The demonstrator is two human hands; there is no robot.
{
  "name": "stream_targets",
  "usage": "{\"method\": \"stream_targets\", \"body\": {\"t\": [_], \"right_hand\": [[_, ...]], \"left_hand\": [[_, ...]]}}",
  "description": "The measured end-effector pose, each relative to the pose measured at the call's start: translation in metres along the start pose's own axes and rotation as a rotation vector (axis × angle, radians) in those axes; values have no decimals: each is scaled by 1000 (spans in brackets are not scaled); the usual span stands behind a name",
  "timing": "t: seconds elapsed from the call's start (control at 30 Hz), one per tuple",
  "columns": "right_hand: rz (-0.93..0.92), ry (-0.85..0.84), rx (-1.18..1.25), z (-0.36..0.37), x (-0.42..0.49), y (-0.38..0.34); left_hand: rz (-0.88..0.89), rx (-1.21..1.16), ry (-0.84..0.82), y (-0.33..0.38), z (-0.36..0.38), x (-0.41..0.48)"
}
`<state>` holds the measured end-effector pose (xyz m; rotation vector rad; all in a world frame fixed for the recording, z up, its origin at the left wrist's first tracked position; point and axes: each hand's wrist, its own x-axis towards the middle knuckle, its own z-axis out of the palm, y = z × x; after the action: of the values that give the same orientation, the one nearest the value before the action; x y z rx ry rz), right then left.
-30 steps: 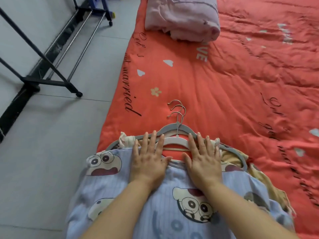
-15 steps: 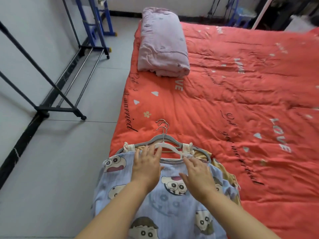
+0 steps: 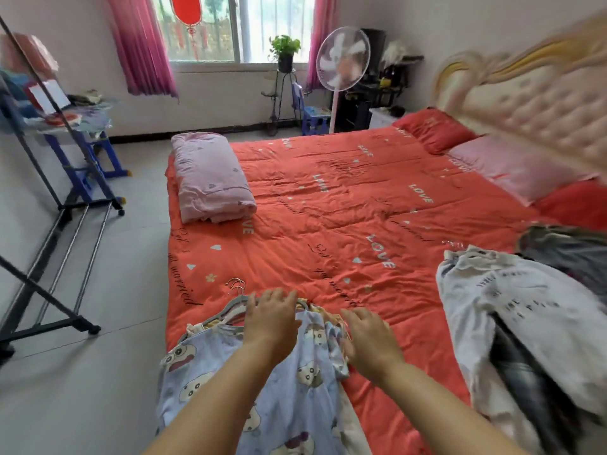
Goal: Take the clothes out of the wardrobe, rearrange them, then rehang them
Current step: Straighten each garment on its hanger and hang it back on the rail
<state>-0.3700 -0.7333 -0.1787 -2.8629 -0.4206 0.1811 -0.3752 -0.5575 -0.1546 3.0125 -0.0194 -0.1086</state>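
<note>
Pale blue cartoon-print garment (image 3: 295,399) lies flat on near-left corner of red quilted bed (image 3: 328,224), hem hanging over the edge, on top of other clothes. Neck sits on stacked grey and white hangers with metal hooks (image 3: 234,307). Left hand (image 3: 269,318) over collar and hangers, fingers spread, gripping nothing. Right hand (image 3: 368,336) over right shoulder, fingers spread and loose. White printed garment pile (image 3: 512,300) well apart to the right. Black metal clothes rack (image 3: 65,205) on floor to the left.
</note>
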Motion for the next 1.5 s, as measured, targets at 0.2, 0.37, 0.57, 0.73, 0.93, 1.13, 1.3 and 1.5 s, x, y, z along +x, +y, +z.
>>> {"method": "stream_targets", "body": {"t": [0.2, 0.37, 0.57, 0.73, 0.93, 1.13, 1.3, 1.5], "right_hand": [[177, 67, -68, -51, -78, 58], [316, 126, -74, -84, -142, 120], [413, 186, -32, -121, -210, 218], [451, 164, -52, -147, -262, 319], [521, 157, -37, -177, -306, 428], [563, 163, -30, -197, -308, 523], [598, 103, -19, -217, -282, 614], [648, 9, -28, -259, -235, 723]], "left_hand": [[196, 31, 42, 90, -22, -26], [356, 33, 65, 179, -24, -47], [472, 42, 82, 305, -20, -69], [521, 32, 92, 416, -14, -82], [544, 38, 40, 524, -6, -75], [585, 46, -10, 617, 4, -33], [619, 33, -41, 694, 21, 30], [623, 80, -139, 782, 29, 117]]}}
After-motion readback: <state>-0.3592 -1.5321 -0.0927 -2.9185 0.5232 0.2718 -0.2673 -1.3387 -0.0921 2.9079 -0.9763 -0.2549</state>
